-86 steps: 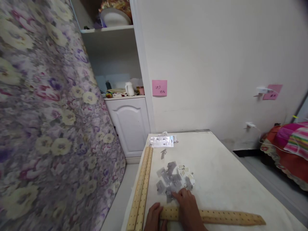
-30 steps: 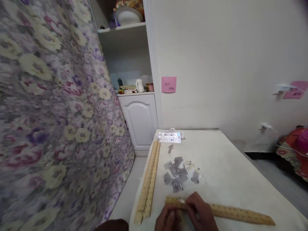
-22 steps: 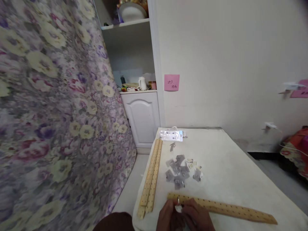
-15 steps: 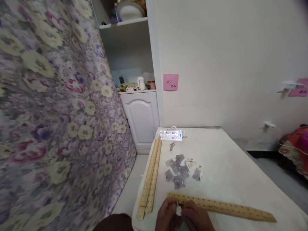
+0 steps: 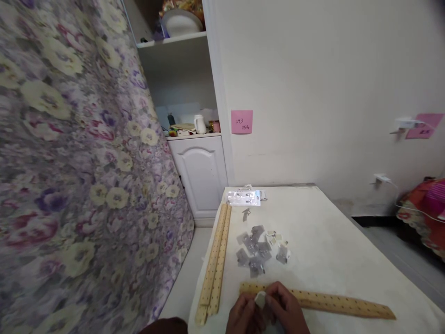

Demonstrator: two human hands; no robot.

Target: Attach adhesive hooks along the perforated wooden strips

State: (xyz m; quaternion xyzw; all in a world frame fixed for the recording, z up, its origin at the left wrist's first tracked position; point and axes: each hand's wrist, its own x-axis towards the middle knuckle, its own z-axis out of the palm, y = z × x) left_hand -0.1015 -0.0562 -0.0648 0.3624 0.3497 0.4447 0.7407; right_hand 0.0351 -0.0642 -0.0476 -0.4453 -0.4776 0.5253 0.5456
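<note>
Both my hands meet at the near edge of the white table (image 5: 333, 250). My left hand (image 5: 243, 314) and my right hand (image 5: 288, 310) pinch a small clear packet (image 5: 260, 299) between their fingertips. They hover over the left end of a perforated wooden strip (image 5: 333, 305) lying crosswise on the table. Just beyond lies a pile of several small clear packets (image 5: 255, 253) holding metal parts. Two more wooden strips (image 5: 215, 260) lie side by side along the table's left edge.
A clear blister pack (image 5: 243, 198) lies at the table's far end. A floral curtain (image 5: 69, 176) hangs at the left. Behind stand a white cabinet (image 5: 198, 174) and a shelf, a wall with a pink note (image 5: 241, 121), and colourful bedding (image 5: 422, 211) at the right.
My right hand left the pile and joined my left at the strip's left end; both now pinch a small packet. The view has shifted slightly.
</note>
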